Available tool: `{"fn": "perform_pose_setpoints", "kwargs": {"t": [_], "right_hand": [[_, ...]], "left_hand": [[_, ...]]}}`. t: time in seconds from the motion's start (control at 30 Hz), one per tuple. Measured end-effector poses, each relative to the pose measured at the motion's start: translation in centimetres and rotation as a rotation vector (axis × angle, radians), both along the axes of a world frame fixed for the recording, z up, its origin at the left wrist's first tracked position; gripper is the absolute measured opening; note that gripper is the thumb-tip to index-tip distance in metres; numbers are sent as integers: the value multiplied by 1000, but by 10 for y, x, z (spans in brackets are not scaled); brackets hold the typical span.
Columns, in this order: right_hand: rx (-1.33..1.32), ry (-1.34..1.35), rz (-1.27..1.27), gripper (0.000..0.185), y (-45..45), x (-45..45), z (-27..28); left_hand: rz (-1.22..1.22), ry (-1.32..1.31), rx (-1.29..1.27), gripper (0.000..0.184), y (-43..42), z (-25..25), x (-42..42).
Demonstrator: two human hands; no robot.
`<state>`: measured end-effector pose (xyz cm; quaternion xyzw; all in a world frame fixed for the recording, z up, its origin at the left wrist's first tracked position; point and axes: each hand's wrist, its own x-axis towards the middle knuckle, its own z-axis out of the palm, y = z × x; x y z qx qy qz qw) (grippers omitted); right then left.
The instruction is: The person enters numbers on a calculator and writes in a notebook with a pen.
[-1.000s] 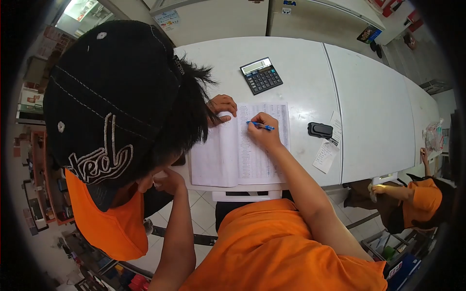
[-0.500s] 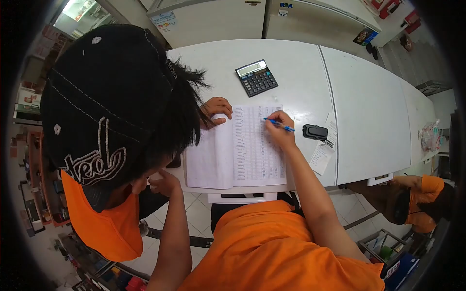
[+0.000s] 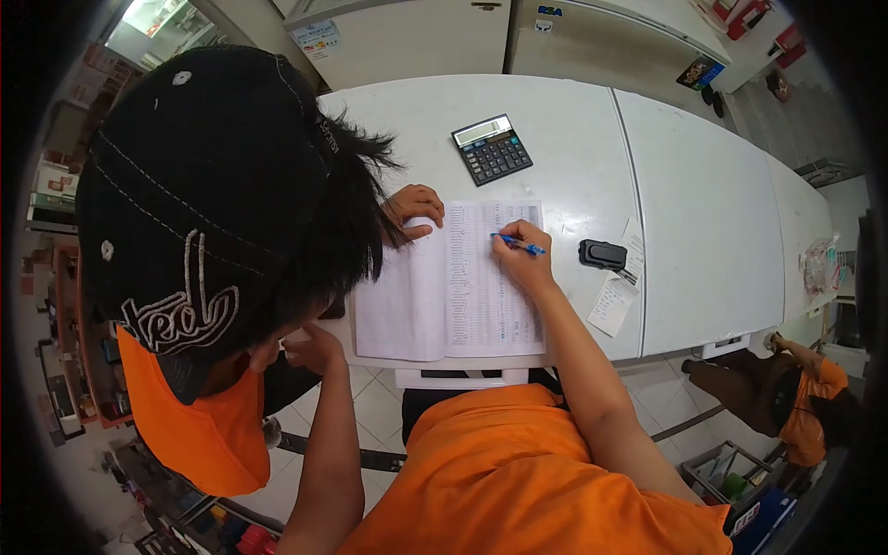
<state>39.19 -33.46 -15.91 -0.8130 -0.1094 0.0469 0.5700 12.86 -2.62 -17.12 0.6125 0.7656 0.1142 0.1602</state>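
Head: right grip, pen moved left over page since last frame.

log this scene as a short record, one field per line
right hand: grip closed around a slim blue pen, tip at the right page
book: open white paper book; right page has columned entries, too small to read
other person: hand at the book's upper left; black cloth cap with stitched lettering
beyond book: black rectangular calculator
right of book: small black oblong object, white paper slip
surface: glossy white table
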Motion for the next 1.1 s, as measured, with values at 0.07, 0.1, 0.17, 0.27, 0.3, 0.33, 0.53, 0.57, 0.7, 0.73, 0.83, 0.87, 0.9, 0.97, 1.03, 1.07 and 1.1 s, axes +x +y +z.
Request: {"fn": "perform_pose_setpoints", "kwargs": {"t": [0.07, 0.1, 0.17, 0.27, 0.3, 0.33, 0.53, 0.57, 0.7, 0.73, 0.83, 0.87, 0.9, 0.97, 1.03, 1.07, 1.1], "right_hand": [[-22, -15, 8, 16, -1, 0, -1], [-20, -5, 9, 16, -1, 1, -1], [-16, 16, 13, 15, -2, 2, -1], [6, 26, 4, 15, -1, 2, -4], [2, 20, -3, 15, -1, 2, -2], [-2, 14, -10, 15, -1, 1, 0], [-14, -5, -21, 16, -1, 0, -2], [-16, -4, -22, 16, 0, 0, -2], [-29, -26, -18, 15, -1, 2, -3], [-25, -37, -22, 15, 0, 1, -3], [-18, -49, -16, 16, 0, 2, -6], [-15, -50, -14, 17, -1, 2, -7], [-3, -37, -39, 16, -3, 1, -5], [24, -16, -92, 15, -8, -1, 1], [169, 39, -137, 14, -24, -8, 8], [238, 72, -155, 13, -38, -15, 11], [84, -52, -42, 14, -56, -23, 14]], "left_hand": [[-3, -8, 9, 87, 1, -2, -2], [2, -4, 6, 87, 3, -6, -3], [4, 3, 13, 86, 8, -15, -7], [1, 2, 24, 86, 9, -18, -8], [6, -7, 18, 86, 6, -12, -4], [10, -15, 13, 86, 4, -7, -2], [17, 2, 39, 87, 5, -10, -3], [17, -12, 29, 87, 6, -12, -4], [14, -30, -2, 87, 1, 1, 1], [16, -24, -7, 87, 0, 1, 1], [20, -54, 11, 86, 0, -1, 0], [25, -48, 7, 86, 0, 0, 0], [29, -41, 2, 86, -2, 5, 2], [38, -46, 2, 86, -3, 8, 4], [54, -75, 16, 85, 2, -2, 0], [34, -92, 48, 86, 7, -13, -7], [11, -107, 80, 88, 14, -28, -16]]}}
